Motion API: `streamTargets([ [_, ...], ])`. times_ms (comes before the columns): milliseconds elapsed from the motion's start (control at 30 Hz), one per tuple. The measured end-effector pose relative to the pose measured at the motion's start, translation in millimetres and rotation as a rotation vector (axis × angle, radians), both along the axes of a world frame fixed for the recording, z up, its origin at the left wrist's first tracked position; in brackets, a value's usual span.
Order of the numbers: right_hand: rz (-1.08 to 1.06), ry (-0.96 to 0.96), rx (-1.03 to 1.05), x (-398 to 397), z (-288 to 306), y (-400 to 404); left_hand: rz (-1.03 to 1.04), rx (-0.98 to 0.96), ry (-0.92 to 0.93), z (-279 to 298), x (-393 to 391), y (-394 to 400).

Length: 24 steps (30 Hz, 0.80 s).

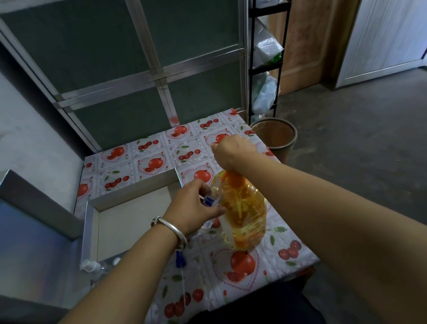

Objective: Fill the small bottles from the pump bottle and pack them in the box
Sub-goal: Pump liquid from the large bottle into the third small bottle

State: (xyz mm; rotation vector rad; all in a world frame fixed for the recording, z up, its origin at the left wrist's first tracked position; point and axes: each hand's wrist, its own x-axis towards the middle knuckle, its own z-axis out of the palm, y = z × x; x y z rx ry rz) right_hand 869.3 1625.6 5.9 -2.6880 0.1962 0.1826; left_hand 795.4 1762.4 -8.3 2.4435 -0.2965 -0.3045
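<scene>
Filling a small bottle at the pump bottle.
Left hand (pixel 194 206) pinches a blue-capped small bottle (pixel 209 201); right hand (pixel 232 151) grips the pump bottle (pixel 245 210) top; no readable labels.

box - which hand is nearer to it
Left. The left hand is just past the box's right edge, holding a small bottle; the right hand is farther right, atop the pump bottle.

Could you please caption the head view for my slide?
Right hand atop the pump bottle; left hand holds a small bottle beside it.
</scene>
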Motion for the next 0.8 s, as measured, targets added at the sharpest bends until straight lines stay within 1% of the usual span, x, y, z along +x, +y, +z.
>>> streamTargets([
  [100, 0.008, -0.005, -0.013, -2, 1, 0, -0.003, 0.005, -0.012, -1, -1, -1],
  [233, 0.045, 0.047, 0.055, -3, 13, 1, -0.012, 0.029, -0.034, 0, -2, -1],
  [300, 0.070, 0.044, 0.043, 1, 12, 0, -0.011, 0.019, -0.028, 2, -1, -1],
  [433, 0.042, 0.041, 0.002, 5, 0, 0, 0.001, -0.009, -0.018, 1, -1, -2],
  [533, -0.014, -0.004, 0.020, 2, -4, -2, -0.003, -0.001, -0.021, 0, -1, -2],
  [600, 0.023, 0.022, 0.003, 2, 0, -2, -0.004, 0.000, -0.016, 1, -2, -1],
  [700, 0.119, 0.118, -0.012, 2, 10, -1, 0.001, 0.006, -0.012, 3, -2, -1],
  [800, 0.119, 0.094, -0.031, 4, 9, 0, 0.002, 0.001, -0.012, 5, -2, -1],
])
